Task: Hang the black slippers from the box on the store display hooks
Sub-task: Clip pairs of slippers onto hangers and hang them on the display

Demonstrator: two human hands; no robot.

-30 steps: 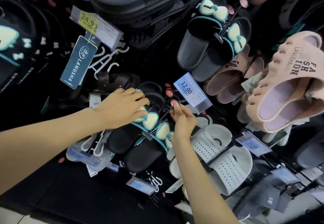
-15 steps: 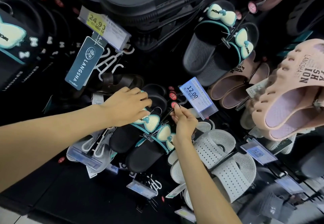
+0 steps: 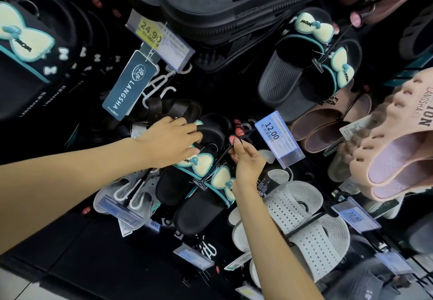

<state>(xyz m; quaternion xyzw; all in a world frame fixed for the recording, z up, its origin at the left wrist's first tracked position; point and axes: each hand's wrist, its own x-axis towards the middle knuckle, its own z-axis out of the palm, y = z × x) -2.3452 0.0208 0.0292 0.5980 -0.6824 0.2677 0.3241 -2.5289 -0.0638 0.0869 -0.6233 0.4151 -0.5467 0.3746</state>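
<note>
Left hand (image 3: 168, 141) lying palm-down, fingers curled over the toe end of the black slippers (image 3: 199, 182), pressing on the upper one of the pair. Right hand (image 3: 246, 159) reaching up from the lower edge of the display wall, thumb and fingertips pinched together on the dark hanger (image 3: 220, 159) running between the two slippers, just below its round red tag (image 3: 233, 139). Both arms bare, entering from the left and bottom edges, wrists near each other but hands not touching. Slippers being matte black slides with teal-edged straps, each carrying a cream bow badge with a small teal knot; hanging tilted, soles toward the lower middle of the wall, clipped side by side. Hook end of the hanger sitting among other red tags beside a blue price label (image 3: 278, 142) reading 12.00; impossible to tell whether the hook is already seated on the peg, the spot being dark and crowded. Part of the upper slipper's strap hidden under the left hand. Outward, white perforated slippers (image 3: 304, 224) hanging just right of the right forearm, a matching black bow pair (image 3: 311, 65) toward the upper right, pink slippers (image 3: 398, 145) cut off at the right edge, a yellow 24.90 label (image 3: 152, 33) and a teal LANGSHA tag (image 3: 128, 86) above the left hand. Left side of the wall mostly lost in shadow.
</note>
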